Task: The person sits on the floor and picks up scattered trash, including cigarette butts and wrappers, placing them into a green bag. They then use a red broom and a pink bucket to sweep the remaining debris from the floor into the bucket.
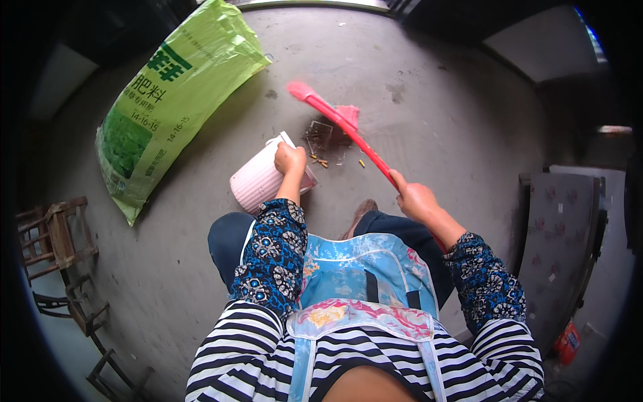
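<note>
My left hand point(291, 161) grips the rim of a ribbed pink plastic waste bin point(256, 176), which is tipped over with its mouth towards the right. In my right hand point(417, 201) is the red handle of a long brush point(346, 125); its pink bristle end is raised and blurred, pointing away to the left. Beneath the brush lies a dark heap of litter point(319, 138) on the concrete floor. Several cigarette butts point(320, 162) lie at its near side. A pink scrap point(349, 114), partly hidden by the handle, lies just beyond.
A large green woven fertilizer sack point(171, 110) bearing writing stands at the left. Wooden chairs point(65, 236) line the left edge. To the right is a grey flower-patterned panel point(560, 216), with a red plastic packet point(567, 344) near its base. My shoe point(360, 216) is close to the litter.
</note>
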{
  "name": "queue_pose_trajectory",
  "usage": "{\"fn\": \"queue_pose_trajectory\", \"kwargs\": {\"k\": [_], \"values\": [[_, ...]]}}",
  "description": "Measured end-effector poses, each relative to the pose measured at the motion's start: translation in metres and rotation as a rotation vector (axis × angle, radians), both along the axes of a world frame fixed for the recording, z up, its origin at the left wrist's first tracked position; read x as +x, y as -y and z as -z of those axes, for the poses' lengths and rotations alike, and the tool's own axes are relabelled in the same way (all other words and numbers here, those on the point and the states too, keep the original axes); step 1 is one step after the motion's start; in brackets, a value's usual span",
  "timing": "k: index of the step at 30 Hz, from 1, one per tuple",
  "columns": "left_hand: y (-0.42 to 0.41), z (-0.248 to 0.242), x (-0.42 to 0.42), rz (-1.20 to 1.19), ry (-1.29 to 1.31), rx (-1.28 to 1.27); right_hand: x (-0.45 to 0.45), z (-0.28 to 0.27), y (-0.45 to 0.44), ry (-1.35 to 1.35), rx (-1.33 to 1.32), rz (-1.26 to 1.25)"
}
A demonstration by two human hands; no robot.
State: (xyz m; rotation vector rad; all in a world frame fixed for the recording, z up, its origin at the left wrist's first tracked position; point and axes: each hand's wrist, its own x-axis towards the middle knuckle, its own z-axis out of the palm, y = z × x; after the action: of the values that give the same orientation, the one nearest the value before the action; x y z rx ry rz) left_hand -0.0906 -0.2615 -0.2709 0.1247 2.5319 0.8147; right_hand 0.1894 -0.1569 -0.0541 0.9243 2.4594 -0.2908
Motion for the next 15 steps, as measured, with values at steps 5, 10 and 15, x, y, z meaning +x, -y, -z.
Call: {"fn": "queue_pose_trajectory", "kwargs": {"k": [5,10,15], "values": [[-0.005,0.008,-0.026,0.001,-0.048,0.026,-0.01,-0.018,0.002,-0.031,-0.223,0.067],[-0.011,0.007,-0.031,0.049,-0.023,-0.012,0.012,-0.026,0.0,-0.187,-0.538,0.145],[-0.005,0.015,-0.052,0.113,0.025,-0.054,0.027,-0.084,0.027,-0.265,-0.826,0.398]]}}
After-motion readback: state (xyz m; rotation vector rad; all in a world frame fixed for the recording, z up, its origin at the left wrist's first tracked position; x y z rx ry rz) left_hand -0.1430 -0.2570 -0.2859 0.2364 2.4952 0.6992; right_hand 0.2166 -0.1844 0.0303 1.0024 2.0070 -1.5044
